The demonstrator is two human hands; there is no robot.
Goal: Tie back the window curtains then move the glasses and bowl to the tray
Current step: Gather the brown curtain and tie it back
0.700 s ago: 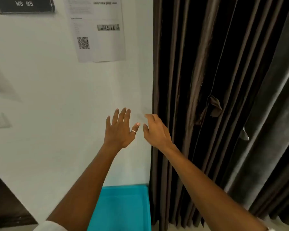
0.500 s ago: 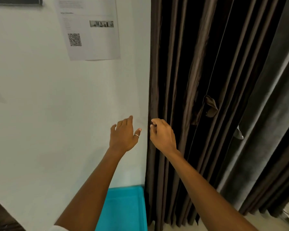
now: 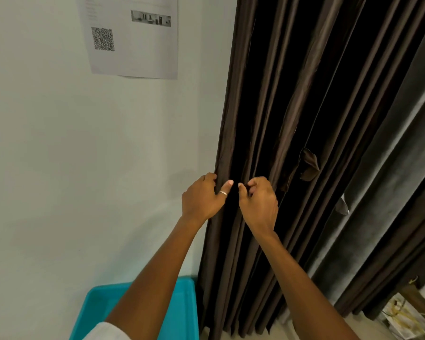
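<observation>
Both hands have moved right, off the white wall (image 3: pixel 71 168) and onto the dark brown pleated satin curtain (image 3: pixel 292 94), and their spread fingers have curled. The left hand (image 3: pixel 201 200) wraps its grip round the curtain's wall-side edge, thumb in front. The right hand (image 3: pixel 259 204) seems to pinch a pleat just beside it, grip narrow. This looks like the gathering step of tying back. Next the folds need bunching together and a tie found, perhaps the small brown fabric flap (image 3: pixel 309 165) further right. The wall closes off the left, so fabric can only be drawn in from the right, where a grey curtain (image 3: pixel 390 192) hangs. The turquoise plastic tray (image 3: pixel 182 310) sits below the arms; glasses and bowl are out of view.
</observation>
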